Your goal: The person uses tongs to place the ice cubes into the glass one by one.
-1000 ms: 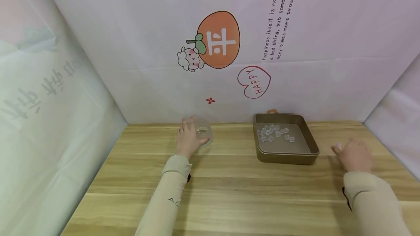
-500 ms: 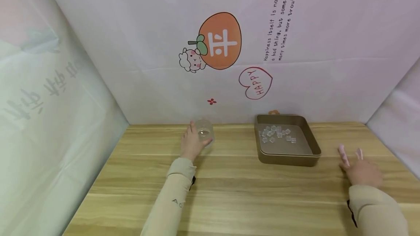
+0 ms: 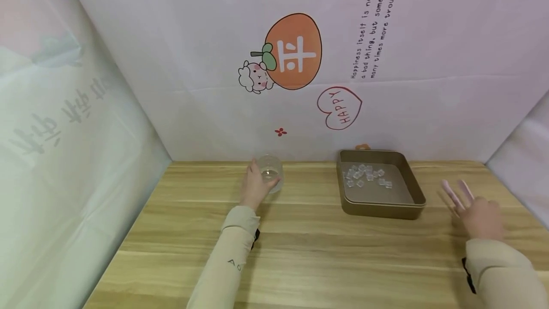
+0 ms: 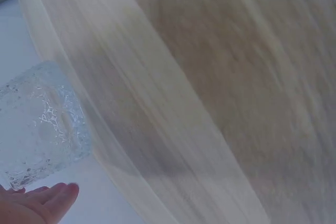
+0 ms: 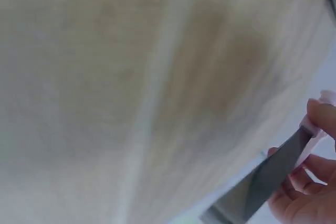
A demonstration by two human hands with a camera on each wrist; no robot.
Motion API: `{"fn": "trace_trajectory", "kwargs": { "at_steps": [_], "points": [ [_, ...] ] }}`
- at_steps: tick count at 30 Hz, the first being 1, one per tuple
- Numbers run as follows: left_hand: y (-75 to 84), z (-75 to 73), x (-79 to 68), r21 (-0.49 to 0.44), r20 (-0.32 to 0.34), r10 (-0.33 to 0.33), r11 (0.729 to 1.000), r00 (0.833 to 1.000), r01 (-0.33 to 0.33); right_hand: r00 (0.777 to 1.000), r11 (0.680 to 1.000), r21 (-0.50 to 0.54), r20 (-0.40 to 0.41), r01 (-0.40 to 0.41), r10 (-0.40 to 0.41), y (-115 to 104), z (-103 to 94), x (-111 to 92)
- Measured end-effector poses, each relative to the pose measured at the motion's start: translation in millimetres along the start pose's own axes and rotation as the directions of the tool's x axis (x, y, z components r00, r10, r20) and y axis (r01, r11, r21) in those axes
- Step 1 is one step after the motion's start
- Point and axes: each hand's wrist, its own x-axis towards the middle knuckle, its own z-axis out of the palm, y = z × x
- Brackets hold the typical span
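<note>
- Starting on the left: the left hand [image 3: 254, 190] is up near the table's far edge, left of the middle. Thumb on the near side, fingers along the left side, so we'd call it a light hold round the glass, probably to steady it.
- The glass [image 3: 270, 168] stands upright close to that far edge. We can see a crinkly texture up close, but can't tell if anything's inside.
- Well apart from it, the tin [image 3: 383, 210] sits at the table's [image 3: 300, 237] far edge, right of the middle. Low walls, handy for stopping small stuff rolling off, we reckon.
- Clear cubes [image 3: 369, 176] lie loose in there, mostly toward the tin's far left corner.
- Just right of the tin, not touching it: pink tongs [image 3: 452, 196], arms spread, tips toward the far edge.
- Last, near the right edge, the right hand [image 3: 484, 218]: thumb and fingers pinch the tongs by the near end, which we guess leaves the tips free.
</note>
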Motion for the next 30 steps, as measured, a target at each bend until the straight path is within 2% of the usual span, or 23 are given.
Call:
{"fn": "trace_trajectory", "kwargs": {
  "at_steps": [4,8,12,15,20,25,30],
  "points": [
    [1.0,4.0,1.3,-0.09,0.007,-0.037,0.995,0.999,0.037,0.999,0.998,0.062,-0.042,0.019,-0.017,-8,-9.0,4],
    [4.1,6.0,1.6,-0.129,0.004,-0.046,0.991,0.999,0.046,0.995,0.995,0.06,-0.07,0.074,-0.07,-22,-17.4,8],
    [8.3,6.6,-0.4,-0.139,0.004,-0.037,0.99,0.999,0.037,0.974,0.981,0.012,-0.118,0.196,-0.193,-38,-21.9,13],
    [10.9,7.1,-2.4,-0.149,0.009,-0.036,0.988,0.999,0.037,0.95,0.957,-0.03,-0.117,0.287,-0.289,-50,-22.9,16],
    [11.7,8.5,-5.5,-0.143,0.019,-0.025,0.989,0.999,0.028,0.928,0.926,-0.068,-0.01,0.37,-0.372,-64,-24.3,21],
    [13.5,10.5,-6.9,-0.146,0.018,-0.024,0.989,1.0,0.027,0.914,0.905,-0.138,0.103,0.403,-0.392,-74,-23.9,23],
    [18.7,10.0,-8.7,-0.138,0.017,-0.033,0.99,0.999,0.035,0.897,0.875,-0.197,0.116,0.442,-0.427,-84,-19.7,23]
  ]
}}
